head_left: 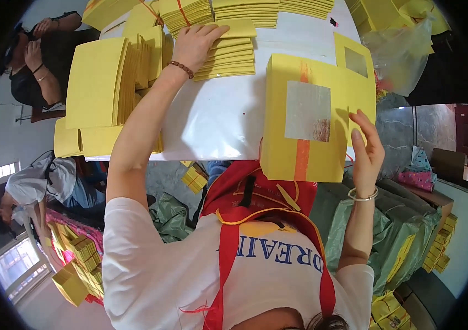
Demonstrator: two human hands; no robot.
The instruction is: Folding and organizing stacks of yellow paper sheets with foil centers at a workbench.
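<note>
My left hand (196, 47), a beaded bracelet at its wrist, reaches to the far side of the table. Its fingers bend over the left end of the top yellow paper bundle (240, 28); the thumb is hidden. Under that bundle lies a fanned stack of yellow paper bundles (226, 59). At the table's near right edge stands a thick yellow paper block (278, 124), with a silver square (306, 110) and an orange stripe on top. Beside its right side my right hand (367, 148) is raised, fingers apart, holding nothing. Another yellow sheet with a silver patch (355, 60) lies behind the block.
Tall yellow paper stacks (93, 82) line the table's left side, with more along the back. A clear plastic bag (407, 60) hangs at the right. Two people are at the left, one seated (49, 60), one bending (52, 179). Green-wrapped bales (366, 225) stand on the floor.
</note>
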